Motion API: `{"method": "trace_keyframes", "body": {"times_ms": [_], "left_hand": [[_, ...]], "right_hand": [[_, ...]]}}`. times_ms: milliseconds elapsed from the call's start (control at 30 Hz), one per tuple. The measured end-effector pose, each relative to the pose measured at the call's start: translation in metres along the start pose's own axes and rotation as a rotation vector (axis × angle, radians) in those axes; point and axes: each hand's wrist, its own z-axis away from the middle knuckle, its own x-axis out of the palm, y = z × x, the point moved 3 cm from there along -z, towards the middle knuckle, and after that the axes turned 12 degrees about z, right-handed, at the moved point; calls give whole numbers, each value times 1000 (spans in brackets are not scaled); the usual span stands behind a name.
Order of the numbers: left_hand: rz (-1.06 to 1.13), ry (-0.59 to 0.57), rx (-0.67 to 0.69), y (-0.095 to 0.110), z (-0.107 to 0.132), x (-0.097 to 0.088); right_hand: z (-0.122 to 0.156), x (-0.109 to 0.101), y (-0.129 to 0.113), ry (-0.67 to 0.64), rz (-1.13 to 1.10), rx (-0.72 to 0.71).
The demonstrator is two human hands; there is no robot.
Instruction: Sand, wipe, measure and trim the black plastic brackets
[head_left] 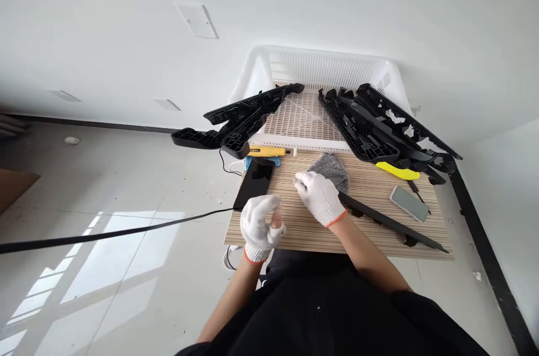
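The gloved left hand [261,224] curls loosely beside a black phone-like slab [254,185]; whether it grips anything I cannot tell. The right hand [319,194] pinches its fingertips together over the tabletop [305,235], contents unclear, near a grey cloth [328,167] and a long black strip [391,222]. Farther right lies a grey-green block [409,203]. Black molded parts [379,126] overhang the white basket [320,67] behind, partly covering a yellow cutter [398,171].

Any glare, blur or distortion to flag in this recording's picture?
Head view: window-shaped sunlight glares on the tiled floor; wide-angle stretch and softness near the left edge, at the brown panel; left hand and right hand both readable, without heavy blur.
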Motion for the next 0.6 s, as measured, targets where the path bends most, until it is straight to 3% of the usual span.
{"method": "trace_keyframes", "body": {"times_ms": [67, 100, 167, 233, 333, 400, 500, 600], "left_hand": [[-155, -137, 269, 7, -4, 13], [-213, -189, 316, 8, -6, 22], [-276, -218, 288, 8, -10, 41], [-298, -128, 234, 7, -13, 55], [-288, 70, 176, 5, -13, 67], [-233, 136, 79, 1, -11, 71], [-48, 129, -103, -7, -8, 75], [126, 117, -150, -11, -7, 75]], "right_hand": [[-3, -7, 7, 8, -297, 9], [-4, -9, 10, 10, -539, 30], [-7, -7, 15, 26, -1047, 107], [-9, 0, 18, 53, -1349, 186], [-10, 12, 21, 82, -1459, 230], [-7, 18, 22, 75, -1489, 246], [-2, 21, 22, 28, -1556, 223], [3, 18, 20, -39, -1662, 172]]}}
